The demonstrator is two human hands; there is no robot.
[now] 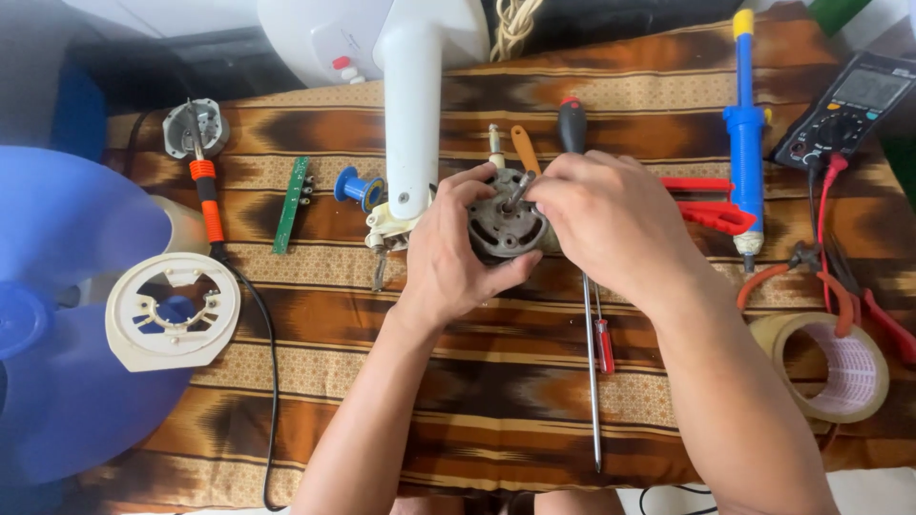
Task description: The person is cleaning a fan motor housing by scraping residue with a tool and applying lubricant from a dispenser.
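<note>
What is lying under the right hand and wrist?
A long screwdriver runs under the right hand, its black handle showing above and its shaft below. A small red screwdriver lies beside it. The covered middle of the shaft cannot be seen.

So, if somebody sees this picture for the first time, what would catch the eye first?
Probably the two hands in the middle: the left hand cups a round grey motor, and the right hand pinches its shaft from above. Next, the big blue fan blade at the left edge, and the blue desoldering pump at the upper right on the brown patterned cloth.
</note>
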